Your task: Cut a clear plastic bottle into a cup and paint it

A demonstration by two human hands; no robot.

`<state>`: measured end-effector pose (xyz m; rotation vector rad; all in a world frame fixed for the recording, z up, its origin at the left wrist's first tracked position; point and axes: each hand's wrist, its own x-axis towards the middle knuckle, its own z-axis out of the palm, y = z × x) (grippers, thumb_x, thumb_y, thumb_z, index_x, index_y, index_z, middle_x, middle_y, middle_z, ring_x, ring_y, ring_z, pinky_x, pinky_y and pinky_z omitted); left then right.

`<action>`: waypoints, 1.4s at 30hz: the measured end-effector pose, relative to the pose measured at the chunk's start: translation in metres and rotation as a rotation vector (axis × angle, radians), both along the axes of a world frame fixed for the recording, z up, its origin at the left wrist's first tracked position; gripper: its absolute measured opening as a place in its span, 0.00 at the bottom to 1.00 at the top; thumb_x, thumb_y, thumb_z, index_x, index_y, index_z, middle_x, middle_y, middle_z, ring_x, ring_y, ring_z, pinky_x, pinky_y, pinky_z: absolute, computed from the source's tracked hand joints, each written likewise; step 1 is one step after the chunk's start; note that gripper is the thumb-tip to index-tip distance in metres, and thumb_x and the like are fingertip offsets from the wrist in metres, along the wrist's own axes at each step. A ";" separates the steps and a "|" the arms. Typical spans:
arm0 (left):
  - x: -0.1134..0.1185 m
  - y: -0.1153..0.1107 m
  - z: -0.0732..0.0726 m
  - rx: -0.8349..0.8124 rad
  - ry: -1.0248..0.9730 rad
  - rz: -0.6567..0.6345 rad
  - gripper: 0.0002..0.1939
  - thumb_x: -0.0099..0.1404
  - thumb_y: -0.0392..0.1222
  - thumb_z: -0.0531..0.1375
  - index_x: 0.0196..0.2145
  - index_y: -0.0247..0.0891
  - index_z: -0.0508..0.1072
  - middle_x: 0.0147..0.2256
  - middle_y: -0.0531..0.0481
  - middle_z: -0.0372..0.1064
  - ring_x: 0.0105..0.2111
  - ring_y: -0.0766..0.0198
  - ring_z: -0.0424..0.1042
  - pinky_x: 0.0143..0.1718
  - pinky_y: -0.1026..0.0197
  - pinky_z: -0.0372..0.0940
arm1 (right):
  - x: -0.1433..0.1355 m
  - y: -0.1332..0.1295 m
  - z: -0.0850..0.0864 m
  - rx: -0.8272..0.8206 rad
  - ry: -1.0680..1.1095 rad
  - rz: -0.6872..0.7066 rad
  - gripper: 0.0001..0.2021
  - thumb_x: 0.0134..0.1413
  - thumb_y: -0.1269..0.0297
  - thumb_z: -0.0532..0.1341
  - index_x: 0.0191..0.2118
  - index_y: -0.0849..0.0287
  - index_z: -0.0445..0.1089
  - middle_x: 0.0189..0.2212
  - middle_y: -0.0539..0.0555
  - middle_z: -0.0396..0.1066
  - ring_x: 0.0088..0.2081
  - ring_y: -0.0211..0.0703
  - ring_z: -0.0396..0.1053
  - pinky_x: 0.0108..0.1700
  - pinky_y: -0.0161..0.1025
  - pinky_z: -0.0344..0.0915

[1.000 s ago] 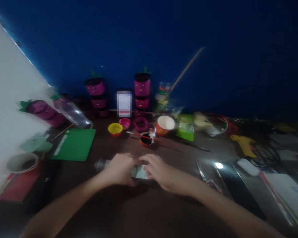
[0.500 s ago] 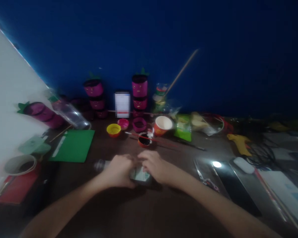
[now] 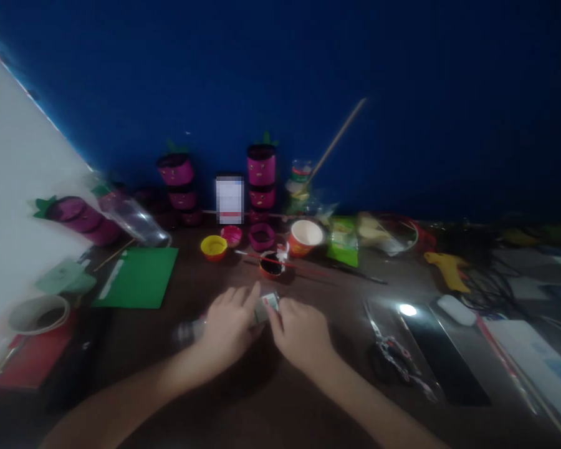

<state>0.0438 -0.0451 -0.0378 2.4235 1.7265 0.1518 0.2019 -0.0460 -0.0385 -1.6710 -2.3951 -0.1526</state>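
Observation:
My left hand (image 3: pixel 229 327) is wrapped over a small bottle (image 3: pixel 187 332) lying sideways near the middle of the table; its blurred end sticks out to the left of the hand. At the bottle's right end a pale label (image 3: pixel 268 302) shows between my two hands. My right hand (image 3: pixel 302 327) is closed on that end, thumb pressed along the label. Just beyond the hands is a small cup of black paint (image 3: pixel 272 265) with a red brush (image 3: pixel 299 264) laid across it.
Yellow (image 3: pixel 214 247) and pink (image 3: pixel 232 236) paint cups and a paper cup (image 3: pixel 306 237) stand behind. Green sheet (image 3: pixel 140 277) lies left. Scissors (image 3: pixel 393 349), a dark phone (image 3: pixel 442 355) and a yellow glue gun (image 3: pixel 447 270) are at right. Purple figures (image 3: pixel 262 168) stand by the wall.
My right hand has turned and moved slightly right and down, its thumb now along the label. My left hand has rolled over the bottle, and the labelled end has shifted up and tilted.

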 end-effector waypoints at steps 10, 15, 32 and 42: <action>0.002 0.008 0.007 -0.065 0.016 0.037 0.35 0.57 0.46 0.59 0.60 0.38 0.55 0.47 0.43 0.68 0.44 0.52 0.66 0.40 0.55 0.63 | -0.004 0.012 -0.009 -0.047 0.031 -0.001 0.10 0.56 0.71 0.51 0.25 0.59 0.63 0.18 0.51 0.71 0.21 0.40 0.68 0.24 0.37 0.42; 0.006 0.014 0.011 -0.108 -0.004 0.042 0.34 0.57 0.45 0.59 0.60 0.42 0.56 0.46 0.44 0.68 0.43 0.53 0.66 0.37 0.56 0.63 | -0.001 0.019 -0.005 -0.091 -0.060 0.069 0.08 0.54 0.72 0.52 0.26 0.60 0.63 0.19 0.52 0.71 0.20 0.40 0.68 0.23 0.37 0.41; 0.019 0.018 0.021 -0.195 0.064 0.077 0.36 0.61 0.48 0.56 0.61 0.27 0.51 0.47 0.34 0.67 0.46 0.47 0.67 0.43 0.50 0.62 | 0.004 0.027 -0.003 -0.032 -0.022 -0.073 0.17 0.60 0.57 0.49 0.25 0.60 0.63 0.17 0.55 0.69 0.20 0.43 0.68 0.23 0.36 0.44; 0.027 0.009 0.010 -0.077 0.054 0.072 0.32 0.62 0.45 0.52 0.59 0.24 0.53 0.44 0.33 0.67 0.43 0.49 0.68 0.42 0.51 0.63 | 0.000 0.023 -0.002 -0.051 -0.101 -0.042 0.10 0.60 0.71 0.50 0.28 0.60 0.63 0.20 0.55 0.72 0.23 0.43 0.71 0.23 0.36 0.45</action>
